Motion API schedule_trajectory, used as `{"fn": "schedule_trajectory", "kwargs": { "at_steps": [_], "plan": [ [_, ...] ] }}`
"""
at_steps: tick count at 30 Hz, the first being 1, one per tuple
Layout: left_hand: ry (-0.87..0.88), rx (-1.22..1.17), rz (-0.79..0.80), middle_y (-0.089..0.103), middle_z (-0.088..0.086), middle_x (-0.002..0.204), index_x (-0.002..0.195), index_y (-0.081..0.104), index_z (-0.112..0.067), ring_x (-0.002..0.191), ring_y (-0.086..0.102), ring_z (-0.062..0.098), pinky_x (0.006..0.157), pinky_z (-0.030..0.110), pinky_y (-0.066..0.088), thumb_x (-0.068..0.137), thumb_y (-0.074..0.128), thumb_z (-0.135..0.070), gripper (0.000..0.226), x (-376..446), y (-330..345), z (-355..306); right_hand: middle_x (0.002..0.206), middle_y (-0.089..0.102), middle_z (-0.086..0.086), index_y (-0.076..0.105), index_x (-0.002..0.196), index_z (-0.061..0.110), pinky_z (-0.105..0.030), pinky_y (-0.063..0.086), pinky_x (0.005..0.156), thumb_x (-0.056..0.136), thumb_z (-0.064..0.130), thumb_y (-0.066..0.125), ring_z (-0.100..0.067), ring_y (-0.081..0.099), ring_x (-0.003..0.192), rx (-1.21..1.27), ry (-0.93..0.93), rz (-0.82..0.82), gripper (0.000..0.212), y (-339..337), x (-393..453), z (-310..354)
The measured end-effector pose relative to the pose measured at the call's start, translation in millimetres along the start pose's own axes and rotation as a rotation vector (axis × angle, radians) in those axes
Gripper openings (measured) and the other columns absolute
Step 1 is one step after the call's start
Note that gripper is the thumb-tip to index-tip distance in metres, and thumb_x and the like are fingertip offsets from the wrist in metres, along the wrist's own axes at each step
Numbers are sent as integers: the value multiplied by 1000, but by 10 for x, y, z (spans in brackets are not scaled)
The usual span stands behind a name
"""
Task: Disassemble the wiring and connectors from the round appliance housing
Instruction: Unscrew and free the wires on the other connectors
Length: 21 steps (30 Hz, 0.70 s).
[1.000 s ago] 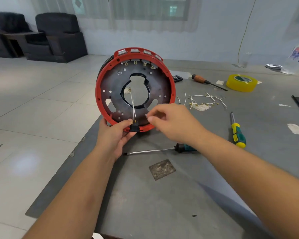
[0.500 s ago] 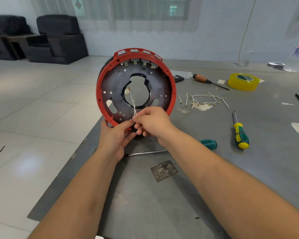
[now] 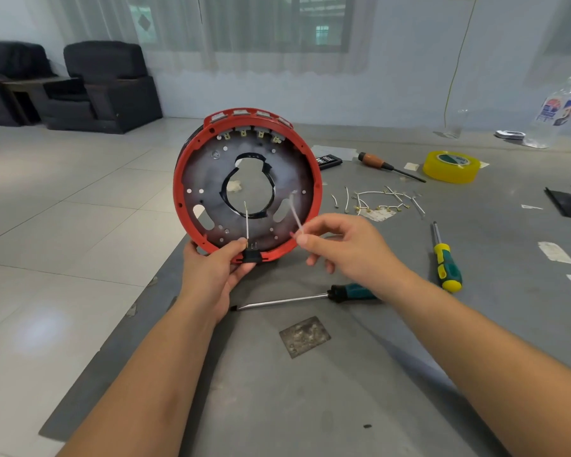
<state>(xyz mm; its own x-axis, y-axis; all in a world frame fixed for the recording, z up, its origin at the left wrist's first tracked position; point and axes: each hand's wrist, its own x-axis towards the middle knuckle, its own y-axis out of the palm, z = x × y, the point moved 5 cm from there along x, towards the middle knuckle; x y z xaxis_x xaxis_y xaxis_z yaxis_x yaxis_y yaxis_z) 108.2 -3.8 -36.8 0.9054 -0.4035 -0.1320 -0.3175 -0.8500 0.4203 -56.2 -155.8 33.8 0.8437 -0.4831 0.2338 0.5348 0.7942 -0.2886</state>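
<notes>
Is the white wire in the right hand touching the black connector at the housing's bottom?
Apart. The head view shows the white wire pinched by the right hand, clear of the black connector.

Pale square floor tiles (image 3: 63, 206) fill the left of the frame, with a soft patch of reflected light at lower left. Two dark armchairs (image 3: 106, 87) stand at upper left against a light wall (image 3: 393, 61). Sheer curtains (image 3: 244, 31) hang over a window (image 3: 320, 24) along the top centre.
</notes>
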Motion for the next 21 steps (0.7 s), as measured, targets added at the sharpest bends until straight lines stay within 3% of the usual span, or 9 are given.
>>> {"fn": "schedule_trajectory", "kwargs": {
  "at_steps": [4, 8, 12, 14, 17, 21],
  "plan": [
    [18, -7, -20, 76, 14, 120, 137, 53, -9, 88, 80, 19, 67, 31, 63, 89, 81, -3, 56, -2, -4, 1, 84, 75, -6, 75, 95, 8, -23, 51, 55, 92, 6, 72, -13, 68, 66, 73, 23, -177, 5, -558, 30, -96],
    [32, -8, -30, 75, 14, 123, 139, 53, -8, 93, 80, 20, 68, 30, 63, 90, 82, -5, 57, -17, -3, 1, 87, 75, -12, 74, 93, 9, -20, 53, 58, 92, 8, 73, -10, 67, 65, -1, 240, -331, 2, -947, 261, -403],
    [42, 1, -45, 72, 17, 126, 140, 51, -7, 89, 79, 19, 69, 30, 64, 90, 82, -5, 59, -27, 7, -9, 87, 76, -15, 71, 97, 5, -22, 57, 57, 88, 5, 75, -12, 68, 60, -101, 484, -278, 10, -944, 625, -678],
    [58, 2, -48, 70, 19, 128, 141, 49, -5, 88, 79, 18, 70, 31, 64, 90, 82, -6, 61, -40, 17, -12, 86, 76, -16, 71, 98, 3, -28, 62, 65, 87, 4, 75, -16, 68, 60, -180, 513, -266, 12, -861, 856, -747],
    [85, -3, -50, 69, 19, 125, 140, 47, -5, 91, 79, 23, 69, 31, 64, 90, 82, -7, 61, -67, 35, -26, 87, 77, -18, 76, 97, 0, -43, 63, 84, 82, 5, 74, -28, 74, 78, -353, 494, -259, 16, -726, 1198, -784],
    [106, 3, -55, 69, 13, 114, 136, 45, -9, 87, 79, 23, 67, 31, 64, 88, 84, -8, 62, -75, 55, -25, 97, 77, -13, 76, 100, 6, -34, 59, 86, 83, 17, 74, -28, 73, 96, -552, 477, -301, 20, -643, 1557, -804]
  ]
}}
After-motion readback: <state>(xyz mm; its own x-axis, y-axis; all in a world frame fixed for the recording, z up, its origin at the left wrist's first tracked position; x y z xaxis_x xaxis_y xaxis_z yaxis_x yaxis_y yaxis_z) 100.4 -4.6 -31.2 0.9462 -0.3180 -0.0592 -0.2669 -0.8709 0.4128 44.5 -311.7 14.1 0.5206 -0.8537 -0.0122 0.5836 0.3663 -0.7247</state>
